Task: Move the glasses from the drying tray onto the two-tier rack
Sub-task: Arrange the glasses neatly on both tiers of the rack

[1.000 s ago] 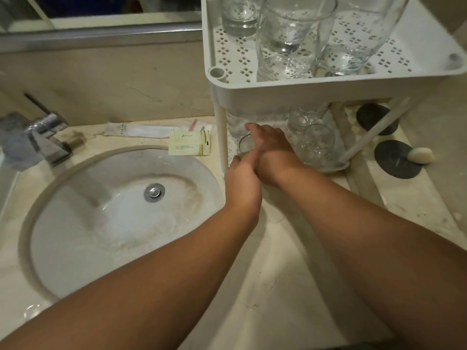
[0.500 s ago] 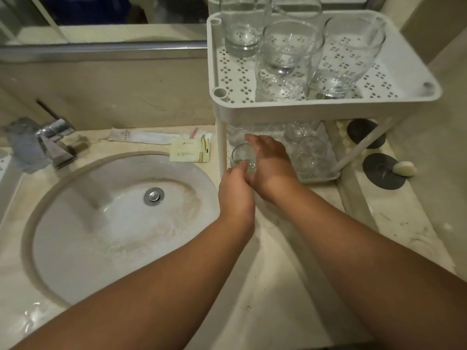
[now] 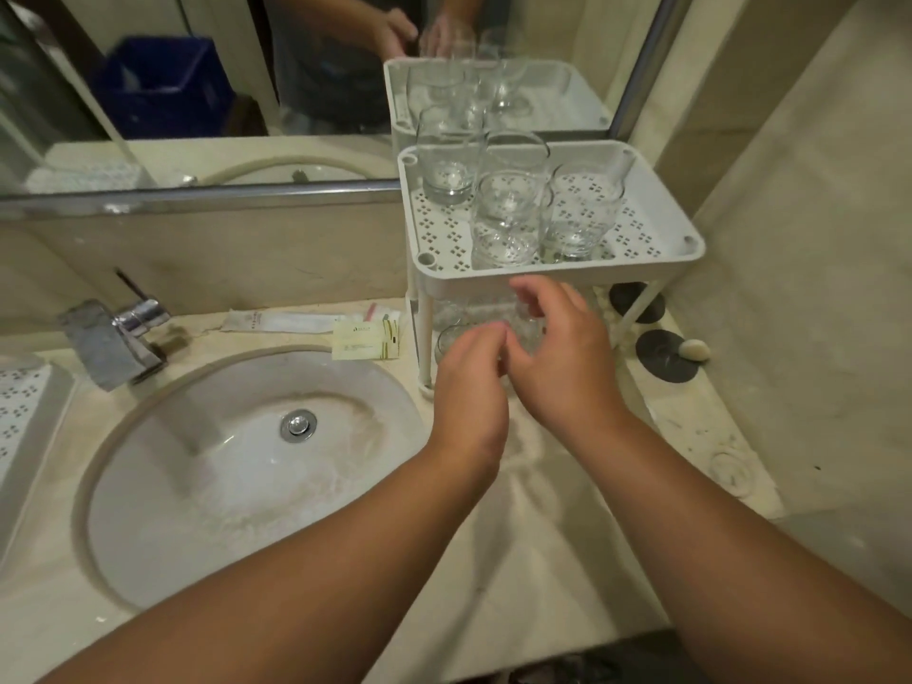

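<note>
- Centre of frame: left hand (image 3: pixel 471 382) and right hand (image 3: pixel 567 357) hover side by side before the two-tier rack (image 3: pixel 656 224), fingers loosely curled, gripping nothing.
- Upper right: four glasses (image 3: pixel 508 219) stand on the top tier.
- Behind the hands, the lower tier holds more glasses (image 3: pixel 451 338), blurred, possibly several.
- Far left edge: drying tray (image 3: pixel 22 412) beside the sink (image 3: pixel 237 476).

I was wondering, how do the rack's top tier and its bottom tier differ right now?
The top tier stands in full view, with four upright glasses on it. The bottom tier lies in shadow, mostly hidden behind both hands; its glasses show only partly. Both belong to the same white rack and hold clear glasses.
</note>
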`<state>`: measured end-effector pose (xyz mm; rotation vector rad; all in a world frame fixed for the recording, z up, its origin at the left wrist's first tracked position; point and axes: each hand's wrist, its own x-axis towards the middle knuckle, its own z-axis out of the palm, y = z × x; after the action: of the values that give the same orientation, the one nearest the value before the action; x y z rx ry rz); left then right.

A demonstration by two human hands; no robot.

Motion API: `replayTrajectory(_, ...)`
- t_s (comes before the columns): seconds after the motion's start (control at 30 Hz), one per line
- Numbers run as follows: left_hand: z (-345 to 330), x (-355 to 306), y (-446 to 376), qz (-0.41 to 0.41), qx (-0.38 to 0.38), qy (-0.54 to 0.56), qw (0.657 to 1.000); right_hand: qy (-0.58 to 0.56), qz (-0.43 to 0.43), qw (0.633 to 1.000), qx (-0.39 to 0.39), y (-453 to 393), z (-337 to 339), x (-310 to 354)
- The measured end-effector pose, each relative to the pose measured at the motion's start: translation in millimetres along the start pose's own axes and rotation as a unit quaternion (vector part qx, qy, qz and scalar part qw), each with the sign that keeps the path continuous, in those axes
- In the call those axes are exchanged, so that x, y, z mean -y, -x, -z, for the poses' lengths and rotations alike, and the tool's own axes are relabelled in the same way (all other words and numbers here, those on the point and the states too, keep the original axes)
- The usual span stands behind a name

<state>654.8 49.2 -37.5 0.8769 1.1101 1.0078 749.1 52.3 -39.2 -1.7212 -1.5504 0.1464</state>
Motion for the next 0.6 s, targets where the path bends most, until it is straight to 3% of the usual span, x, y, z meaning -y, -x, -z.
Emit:
replayTrajectory(0.13, -4.6, -30.2, 11.0, -0.049, 0.037, 0.009, 0.998, -0.019, 0.024, 0.997, -0.067, -18.1, 29.0, 18.7)
replayTrajectory(0.3, -11.0, -68.9, 8.3, -0.1, 0.039, -0.006, 0.994, -0.017, 0.021, 0.995, -0.094, -52.2, 54.3, 22.3)
replayTrajectory(0.43, -9.9, -89.3, -9.1, -0.187, -0.004, -0.141, 0.972, 0.027, -0.008, 0.999, -0.024, -81.4, 67.6, 12.5)
replayTrajectory(0.6, -6.3, -102.2, -39.7, -0.269, -0.045, -0.365, 0.89, 0.09, -0.05, 0.992, 0.075, -111.3, 71.2, -6.8)
